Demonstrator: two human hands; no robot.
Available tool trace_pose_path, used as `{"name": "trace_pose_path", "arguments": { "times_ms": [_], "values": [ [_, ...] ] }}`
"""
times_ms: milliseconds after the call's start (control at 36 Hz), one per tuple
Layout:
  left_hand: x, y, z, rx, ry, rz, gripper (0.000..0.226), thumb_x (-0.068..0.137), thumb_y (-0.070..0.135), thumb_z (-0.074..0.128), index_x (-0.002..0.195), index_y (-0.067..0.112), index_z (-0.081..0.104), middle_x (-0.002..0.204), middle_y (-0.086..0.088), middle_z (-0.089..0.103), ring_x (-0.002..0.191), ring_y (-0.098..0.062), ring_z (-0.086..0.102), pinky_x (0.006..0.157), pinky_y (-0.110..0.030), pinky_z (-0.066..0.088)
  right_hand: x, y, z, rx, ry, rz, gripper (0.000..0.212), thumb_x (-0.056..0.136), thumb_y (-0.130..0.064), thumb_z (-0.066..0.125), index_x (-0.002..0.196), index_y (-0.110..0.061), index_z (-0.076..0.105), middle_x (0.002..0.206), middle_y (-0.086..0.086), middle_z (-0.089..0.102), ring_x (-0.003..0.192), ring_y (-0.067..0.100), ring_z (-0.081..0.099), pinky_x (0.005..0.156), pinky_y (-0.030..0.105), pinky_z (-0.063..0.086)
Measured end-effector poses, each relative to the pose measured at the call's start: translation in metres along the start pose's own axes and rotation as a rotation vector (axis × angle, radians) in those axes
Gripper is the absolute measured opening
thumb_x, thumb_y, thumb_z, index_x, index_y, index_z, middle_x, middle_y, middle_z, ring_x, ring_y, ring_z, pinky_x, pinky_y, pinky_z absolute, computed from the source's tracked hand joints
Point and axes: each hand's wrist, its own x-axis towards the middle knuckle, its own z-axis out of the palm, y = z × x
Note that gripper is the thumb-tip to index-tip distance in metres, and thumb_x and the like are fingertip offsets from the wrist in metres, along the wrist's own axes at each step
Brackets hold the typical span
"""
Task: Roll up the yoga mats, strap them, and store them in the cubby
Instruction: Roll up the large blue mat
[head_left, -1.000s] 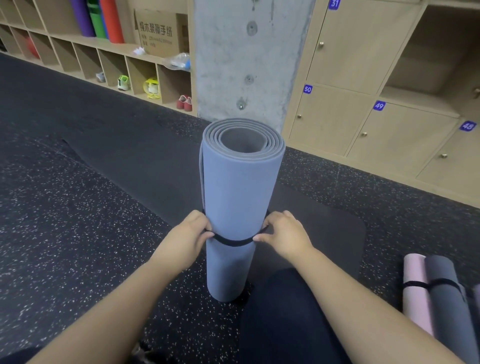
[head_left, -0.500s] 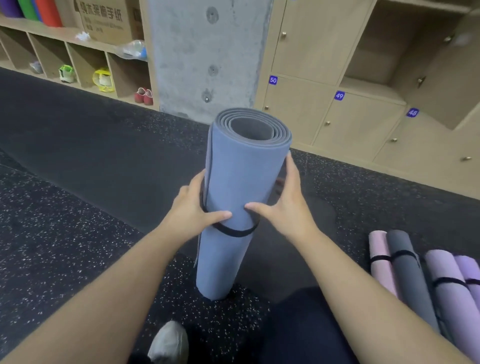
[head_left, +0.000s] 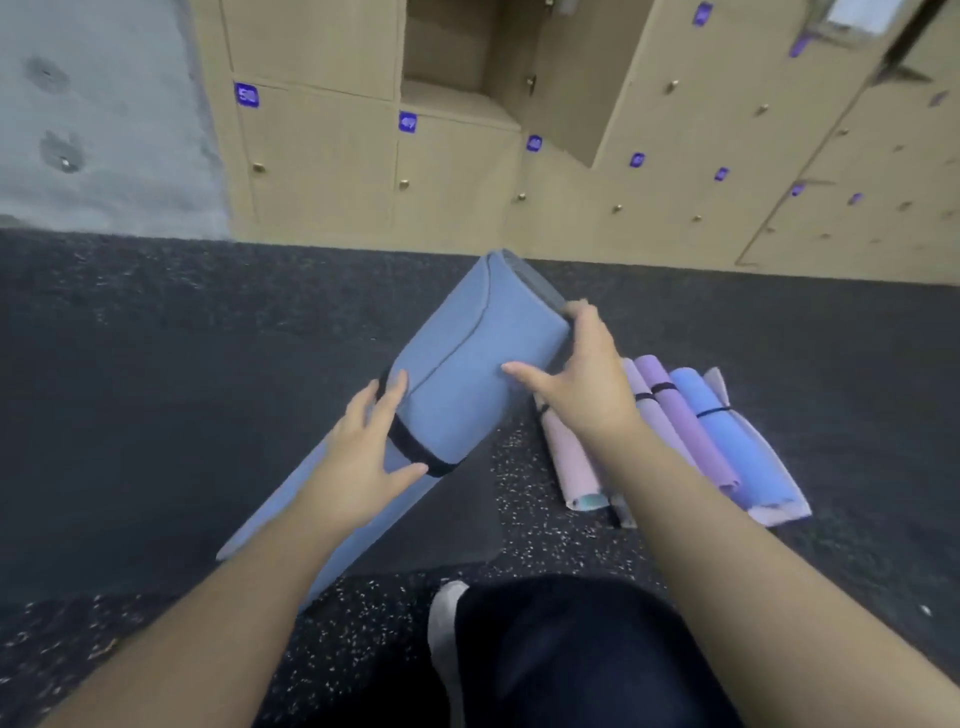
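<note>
**A:** What lies around the mat?

**B:** A blue rolled mat (head_left: 457, 395) leans tilted on the dark floor (head_left: 156, 364), a black strap (head_left: 415, 449) around its middle. Just right of it – a pile of strapped mats (head_left: 691, 441), pink, purple and blue. Far behind stand wooden lockers (head_left: 322, 156), one open cubby (head_left: 457, 57) among them.

**B:** And the hands?

**A:** The left hand (head_left: 363, 457) rests spread against the roll near the strap. The right hand (head_left: 582, 379) curls round its far end. Open floor stretches left – a knee (head_left: 561, 649) sits near.
</note>
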Motion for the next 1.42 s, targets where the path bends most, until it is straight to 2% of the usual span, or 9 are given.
{"name": "trace_pose_path", "arguments": {
  "times_ms": [111,222,306,556,750,917,1194,1333,1417],
  "values": [
    [0.010,0.014,0.036,0.086,-0.210,0.063,0.093,0.090,0.036,0.065,0.136,0.055,-0.015,0.160,0.009,-0.012,0.149,-0.015,0.003,0.119,-0.037,0.020,-0.029,0.036,-0.030,-0.065,-0.016,0.164,0.072,0.077,-0.043,0.078,0.136,-0.020,0.043,0.120,-0.012,0.053,0.116,0.013,0.051,0.090,0.030,0.043],
    [0.018,0.033,0.067,0.196,-0.357,0.092,0.088,0.093,0.035,0.062,0.149,0.044,-0.005,0.161,0.008,-0.007,0.147,-0.017,0.017,0.115,-0.033,0.027,-0.055,0.076,-0.046,-0.159,-0.038,0.338,0.064,0.077,-0.050,0.076,0.124,-0.015,0.050,0.095,-0.011,0.057,0.088,0.012,0.056,0.060,0.020,0.038],
    [0.020,0.046,0.093,0.289,-0.443,0.110,0.086,0.094,0.032,0.060,0.151,0.041,-0.003,0.162,0.006,-0.007,0.146,-0.016,0.018,0.113,-0.031,0.028,-0.076,0.105,-0.051,-0.105,-0.025,0.393,0.053,0.080,-0.045,0.075,0.117,-0.012,0.054,0.088,-0.011,0.058,0.086,0.012,0.057,0.053,0.013,0.034],
    [0.021,0.056,0.151,0.450,-0.531,0.041,0.084,0.095,0.035,0.057,0.150,0.046,-0.006,0.162,0.009,-0.007,0.148,-0.015,0.012,0.114,-0.040,0.030,-0.118,0.195,-0.037,0.187,0.086,0.579,0.044,0.087,-0.026,0.071,0.121,-0.004,0.054,0.114,0.004,0.064,0.102,0.018,0.062,0.077,0.025,0.042],
    [0.035,0.024,0.174,0.564,-0.545,-0.121,0.083,0.095,0.037,0.053,0.147,0.050,-0.011,0.161,0.007,-0.012,0.148,-0.019,0.013,0.110,-0.041,0.034,-0.147,0.259,-0.028,0.317,0.223,0.718,0.024,0.093,-0.018,0.063,0.107,0.001,0.063,0.089,0.002,0.063,0.076,0.011,0.058,0.056,0.010,0.039],
    [0.058,0.029,0.202,0.567,-0.461,-0.136,0.077,0.097,0.036,0.050,0.151,0.045,-0.005,0.161,0.004,-0.014,0.149,-0.020,0.003,0.113,-0.043,0.026,-0.163,0.307,-0.021,0.536,0.359,0.850,0.007,0.095,-0.019,0.060,0.093,-0.013,0.064,0.093,0.004,0.069,0.083,0.019,0.063,0.078,0.034,0.050],
    [0.079,0.038,0.258,0.539,-0.568,-0.085,0.073,0.099,0.034,0.048,0.150,0.047,-0.003,0.162,0.003,-0.012,0.149,-0.024,-0.005,0.116,-0.050,0.022,-0.176,0.363,-0.002,0.526,0.575,1.118,0.042,0.096,-0.032,0.057,0.119,0.002,0.054,0.114,0.015,0.060,0.101,0.026,0.055,0.090,0.037,0.042],
    [0.084,0.041,0.281,0.515,-0.606,-0.066,0.073,0.099,0.035,0.047,0.150,0.047,-0.004,0.162,0.002,-0.007,0.149,-0.022,-0.004,0.116,-0.053,0.021,-0.206,0.384,0.012,0.472,0.450,1.282,0.042,0.100,-0.029,0.048,0.130,0.001,0.044,0.125,0.017,0.053,0.111,0.030,0.050,0.094,0.039,0.038],
    [0.082,0.040,0.288,0.487,-0.608,-0.066,0.073,0.099,0.034,0.049,0.150,0.046,-0.001,0.162,0.003,-0.005,0.149,-0.020,-0.002,0.116,-0.054,0.022,-0.216,0.386,0.016,0.392,0.370,1.305,0.041,0.100,-0.023,0.046,0.134,0.001,0.041,0.122,0.015,0.054,0.103,0.027,0.049,0.088,0.035,0.037]
  ]
}}
